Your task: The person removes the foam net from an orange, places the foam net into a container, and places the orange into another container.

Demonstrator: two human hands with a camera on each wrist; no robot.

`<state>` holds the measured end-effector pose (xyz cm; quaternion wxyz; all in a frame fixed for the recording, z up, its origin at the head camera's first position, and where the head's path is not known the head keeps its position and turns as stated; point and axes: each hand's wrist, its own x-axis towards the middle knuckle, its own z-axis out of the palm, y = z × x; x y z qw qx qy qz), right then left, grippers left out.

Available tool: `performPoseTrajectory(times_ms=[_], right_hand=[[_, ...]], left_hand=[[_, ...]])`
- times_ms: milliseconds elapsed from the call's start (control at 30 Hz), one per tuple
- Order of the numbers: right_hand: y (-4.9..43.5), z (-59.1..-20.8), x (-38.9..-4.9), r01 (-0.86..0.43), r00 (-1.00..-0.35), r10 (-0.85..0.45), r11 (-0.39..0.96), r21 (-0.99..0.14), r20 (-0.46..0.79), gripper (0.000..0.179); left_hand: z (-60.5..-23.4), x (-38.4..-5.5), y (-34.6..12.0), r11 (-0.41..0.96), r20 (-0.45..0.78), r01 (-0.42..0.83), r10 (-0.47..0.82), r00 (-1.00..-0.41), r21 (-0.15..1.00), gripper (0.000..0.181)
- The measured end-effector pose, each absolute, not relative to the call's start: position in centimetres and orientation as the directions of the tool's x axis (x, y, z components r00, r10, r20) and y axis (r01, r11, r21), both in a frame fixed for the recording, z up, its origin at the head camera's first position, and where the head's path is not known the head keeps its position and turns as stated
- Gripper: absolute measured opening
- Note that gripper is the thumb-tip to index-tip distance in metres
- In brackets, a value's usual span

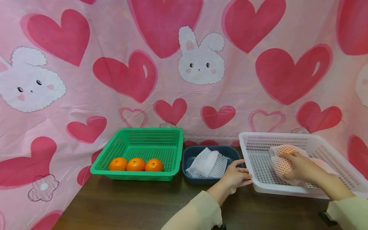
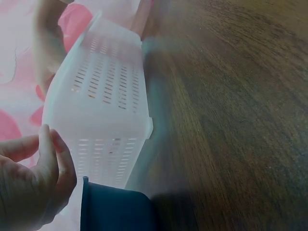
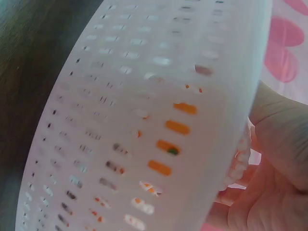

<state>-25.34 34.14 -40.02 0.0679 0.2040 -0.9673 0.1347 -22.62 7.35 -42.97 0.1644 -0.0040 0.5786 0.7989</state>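
At the right stands a white plastic basket (image 1: pixel 245 156), holding oranges in pinkish foam nets. My right hand (image 1: pixel 303 167) reaches into it and grips a netted orange (image 1: pixel 283 164). Another netted orange (image 1: pixel 323 164) lies to the right, partly behind my forearm. In the right wrist view the basket wall (image 3: pixel 226 120) hides most of the fruit and my fingertips. With fairly straight fingers, my left hand (image 1: pixel 234 177) touches the basket's left rim. The left wrist view shows the fingertips (image 2: pixel 45 134) against that rim.
A dark blue bin (image 1: pixel 198 181) with crumpled white foam nets (image 1: pixel 207 163) stands left of the white basket. Farther left is a green basket (image 1: pixel 141 174) with three bare oranges (image 1: pixel 135 164) along its front. A patterned pink cloth (image 1: pixel 172 89) hangs behind the brown table (image 1: pixel 138 204).
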Motion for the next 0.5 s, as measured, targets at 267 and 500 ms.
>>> performPoseTrajectory(times_ms=[267,500], right_hand=[[32.1,-39.2,-24.6,-0.463,-0.873,-0.403,0.863,-0.203,0.275,0.079],[29.7,-37.7,-23.9,-0.461,-0.869,-0.394,0.866,-0.196,0.3,0.081]], left_hand=[[-42.8,-22.6,7.3,-0.281,-0.203,-0.274,0.256,-0.945,0.92,0.058],[-42.8,-22.6,7.1,-0.293,-0.21,-0.287,0.269,-0.94,0.912,0.057]])
